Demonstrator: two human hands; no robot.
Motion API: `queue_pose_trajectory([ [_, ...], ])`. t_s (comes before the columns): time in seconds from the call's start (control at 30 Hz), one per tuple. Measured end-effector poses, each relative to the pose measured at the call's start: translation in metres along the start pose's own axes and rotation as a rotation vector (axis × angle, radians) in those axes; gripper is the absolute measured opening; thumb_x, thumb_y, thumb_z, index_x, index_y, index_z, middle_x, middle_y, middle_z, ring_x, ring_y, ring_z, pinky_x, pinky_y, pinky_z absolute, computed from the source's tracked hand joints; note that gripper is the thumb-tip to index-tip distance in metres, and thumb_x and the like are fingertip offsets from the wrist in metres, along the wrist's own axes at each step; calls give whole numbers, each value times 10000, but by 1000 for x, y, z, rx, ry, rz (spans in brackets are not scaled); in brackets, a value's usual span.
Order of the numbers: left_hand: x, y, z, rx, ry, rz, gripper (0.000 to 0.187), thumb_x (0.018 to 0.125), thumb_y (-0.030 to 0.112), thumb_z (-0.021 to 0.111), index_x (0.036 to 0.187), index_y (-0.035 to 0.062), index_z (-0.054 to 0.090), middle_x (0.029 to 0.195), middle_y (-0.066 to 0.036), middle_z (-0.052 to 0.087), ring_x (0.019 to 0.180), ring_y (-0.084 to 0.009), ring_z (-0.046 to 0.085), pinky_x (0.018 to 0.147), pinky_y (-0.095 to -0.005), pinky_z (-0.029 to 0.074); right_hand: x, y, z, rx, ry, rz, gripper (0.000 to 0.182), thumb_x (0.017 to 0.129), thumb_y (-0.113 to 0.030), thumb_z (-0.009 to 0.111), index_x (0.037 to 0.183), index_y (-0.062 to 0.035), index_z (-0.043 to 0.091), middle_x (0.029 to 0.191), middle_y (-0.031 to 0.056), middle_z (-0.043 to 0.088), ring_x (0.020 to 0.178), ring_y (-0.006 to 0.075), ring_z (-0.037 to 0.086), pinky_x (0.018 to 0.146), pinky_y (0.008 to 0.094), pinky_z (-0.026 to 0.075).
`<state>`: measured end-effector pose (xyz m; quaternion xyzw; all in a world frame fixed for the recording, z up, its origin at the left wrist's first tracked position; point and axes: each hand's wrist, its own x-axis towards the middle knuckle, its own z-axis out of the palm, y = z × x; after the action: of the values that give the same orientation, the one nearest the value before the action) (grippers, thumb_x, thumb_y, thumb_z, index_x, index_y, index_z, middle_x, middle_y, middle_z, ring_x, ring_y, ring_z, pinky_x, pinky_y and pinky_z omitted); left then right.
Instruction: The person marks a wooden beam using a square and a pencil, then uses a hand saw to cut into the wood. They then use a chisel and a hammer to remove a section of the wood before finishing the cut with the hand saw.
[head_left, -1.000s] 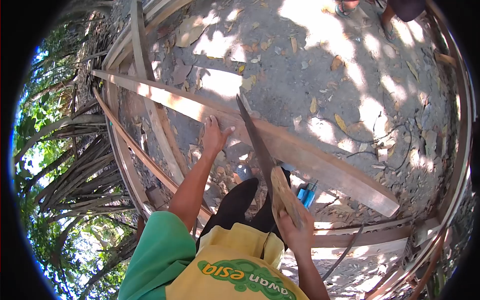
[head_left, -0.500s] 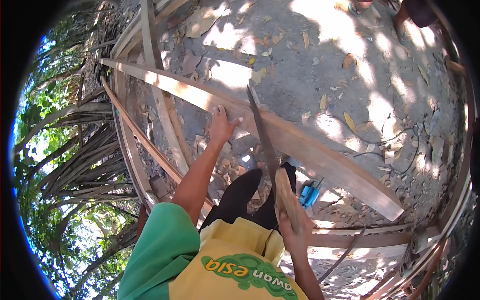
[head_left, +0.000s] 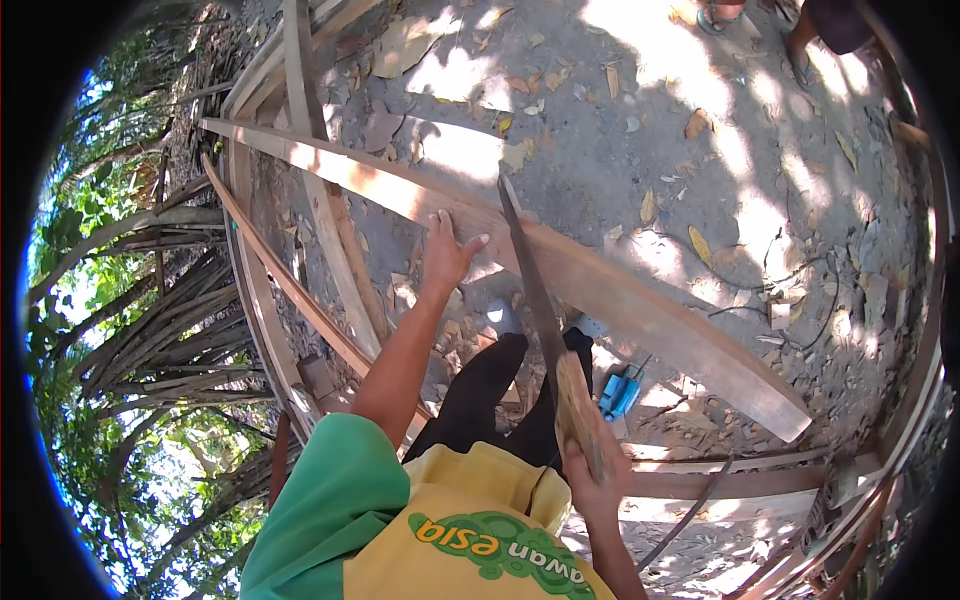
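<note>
My right hand [head_left: 597,475] is wrapped round the wooden handle of a handsaw [head_left: 535,275]. The dark blade lies across the middle of a long wooden plank [head_left: 650,315], its tip reaching past the far edge. To the left of the blade, my left hand [head_left: 447,255] rests on the plank's near side, fingers laid on the wood and thumb spread out towards the saw. The plank slants from upper left to lower right, tapering at its left end.
A blue object [head_left: 620,392] lies on the ground by my feet. Timber beams [head_left: 335,230] stand on the left, with another beam [head_left: 730,483] low on the right. Dry leaves litter the dirt ground [head_left: 590,130]. Another person's foot [head_left: 720,14] shows at the top.
The saw has slid slightly back towards my body with my right hand. My left hand stays at the same place on the plank.
</note>
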<state>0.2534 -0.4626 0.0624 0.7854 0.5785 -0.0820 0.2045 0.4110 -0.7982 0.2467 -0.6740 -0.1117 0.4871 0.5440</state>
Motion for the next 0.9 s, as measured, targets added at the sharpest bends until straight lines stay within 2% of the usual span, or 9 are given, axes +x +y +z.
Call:
queue_pose_trajectory([
  [0.1, -3, 3, -1, -19, 23, 3, 1093, 815, 566, 748, 1495, -147, 277, 1555, -386, 253, 1437, -479, 333, 1159, -453, 343, 119, 24, 65, -2, 71, 9, 449, 893, -66, 660, 1333, 1, 604, 1183, 205, 708, 1071, 245, 696, 908, 336, 517],
  [0.23, 3, 2, -2, 18, -10, 16, 1086, 816, 564, 747, 1494, -145, 281, 1559, -385, 245, 1434, -479, 338, 1147, -456, 360, 153, 19, 75, 5, 23, 11, 456, 888, -85, 639, 1338, -21, 607, 1156, 215, 711, 1008, 264, 695, 917, 362, 507],
  [0.27, 3, 2, -4, 30, -17, 14, 1088, 816, 569, 745, 1495, -143, 281, 1559, -384, 245, 1433, -478, 340, 1144, -456, 364, 116, 29, 61, -12, 79, -4, 446, 896, -70, 636, 1335, -2, 605, 1168, 203, 712, 969, 242, 694, 883, 343, 517],
  [0.33, 3, 0, -3, 40, -21, 2, 1091, 816, 579, 740, 1499, -136, 279, 1561, -383, 244, 1430, -476, 347, 1139, -456, 371, 25, 7, 19, 156, 15, 289, 482, 893, -9, 627, 1372, 3, 584, 1240, 195, 693, 1052, 239, 698, 900, 341, 539],
  [0.37, 4, 1, -3, 39, -14, -1, 1093, 816, 585, 737, 1502, -131, 277, 1562, -382, 242, 1428, -475, 352, 1137, -455, 374, -14, 16, 2, -8, 30, -4, 522, 880, 28, 598, 1400, 19, 550, 1274, 208, 675, 1163, 268, 671, 992, 360, 514],
  [0.47, -2, 1, -2, 34, -8, -24, 1097, 817, 598, 730, 1512, -116, 270, 1566, -377, 239, 1420, -469, 369, 1131, -456, 382, -44, 7, -15, 40, -3, 26, 535, 875, 48, 574, 1407, 44, 528, 1304, 205, 659, 1219, 267, 641, 1048, 358, 480],
  [0.67, 1, 0, -3, 43, 9, -13, 1079, 823, 582, 733, 1522, -95, 268, 1567, -369, 248, 1390, -465, 417, 1098, -464, 420, 162, 41, 97, 84, 66, 77, 468, 888, -53, 661, 1350, -7, 598, 1155, 190, 719, 1043, 175, 681, 906, 313, 511],
  [0.77, -2, 5, -5, 94, -37, -16, 1070, 826, 577, 732, 1523, -90, 270, 1574, -358, 243, 1381, -465, 428, 1083, -470, 434, 97, 26, 59, 83, 54, 173, 470, 909, -71, 654, 1368, -2, 586, 1188, 149, 710, 922, 164, 672, 858, 299, 524],
  [0.9, -2, 12, -11, 70, -29, -46, 1069, 829, 577, 728, 1522, -95, 269, 1580, -349, 242, 1383, -465, 426, 1083, -469, 433, -39, 16, 1, 22, 6, -1, 519, 920, -20, 585, 1431, 35, 509, 1313, 172, 657, 1148, 224, 666, 999, 351, 506],
])
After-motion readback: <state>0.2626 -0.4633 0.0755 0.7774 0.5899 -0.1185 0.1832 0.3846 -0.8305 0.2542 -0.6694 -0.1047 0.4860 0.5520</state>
